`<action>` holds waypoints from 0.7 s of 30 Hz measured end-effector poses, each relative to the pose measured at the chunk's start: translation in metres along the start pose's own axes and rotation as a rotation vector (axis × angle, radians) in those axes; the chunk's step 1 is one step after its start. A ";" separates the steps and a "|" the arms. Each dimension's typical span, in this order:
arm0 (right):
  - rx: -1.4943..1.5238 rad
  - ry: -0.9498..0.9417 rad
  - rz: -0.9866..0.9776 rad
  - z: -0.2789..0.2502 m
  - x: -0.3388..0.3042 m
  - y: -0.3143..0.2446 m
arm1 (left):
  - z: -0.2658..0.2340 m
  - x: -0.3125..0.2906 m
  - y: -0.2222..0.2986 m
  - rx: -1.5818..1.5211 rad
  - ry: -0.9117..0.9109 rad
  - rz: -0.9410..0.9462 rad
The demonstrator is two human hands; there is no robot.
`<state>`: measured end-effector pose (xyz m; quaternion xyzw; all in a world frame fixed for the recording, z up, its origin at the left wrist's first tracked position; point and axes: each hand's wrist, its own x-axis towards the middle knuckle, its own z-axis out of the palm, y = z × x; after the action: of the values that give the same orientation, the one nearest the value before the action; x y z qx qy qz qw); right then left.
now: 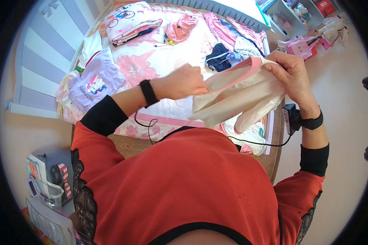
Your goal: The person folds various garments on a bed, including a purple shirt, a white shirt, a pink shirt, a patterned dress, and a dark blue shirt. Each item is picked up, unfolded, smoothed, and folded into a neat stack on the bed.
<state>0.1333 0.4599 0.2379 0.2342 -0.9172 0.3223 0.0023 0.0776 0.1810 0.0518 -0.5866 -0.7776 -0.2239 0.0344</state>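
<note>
A cream garment with a pink band [249, 87] hangs stretched between my hands above the bed's near right part. My left hand [183, 81] is closed at one end of the pink band, its fingertips partly hidden. At the other end my right hand [292, 73] pinches the cloth, thumb on top. The garment's loose lower part drapes down, with one sleeve or leg hanging toward me; its exact kind I cannot tell. Behind it on the bed lie a dark navy garment [218, 58] and a pink garment [221, 32].
A flowered sheet [141, 69] covers the bed. A folded stack of clothes [129, 22], a pink cap-like item [181, 29] and a lavender shirt [96, 79] lie on it. White cloth [249, 132] lies at the near edge. A black cable [265, 143] runs from my right wrist. Bags [49, 179] stand lower left.
</note>
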 end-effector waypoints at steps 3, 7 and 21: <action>-0.126 -0.133 0.165 -0.016 -0.011 -0.002 | -0.033 -0.012 -0.011 0.306 0.074 0.037; -0.220 -0.279 0.156 -0.023 -0.027 0.007 | -0.062 -0.014 -0.016 0.568 0.067 0.025; -0.327 0.224 0.412 -0.030 -0.042 0.099 | -0.080 0.030 -0.058 -0.141 0.234 -0.452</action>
<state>0.1232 0.5631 0.1962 0.0021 -0.9793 0.1878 0.0756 -0.0022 0.1645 0.1155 -0.3691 -0.8620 -0.3459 0.0324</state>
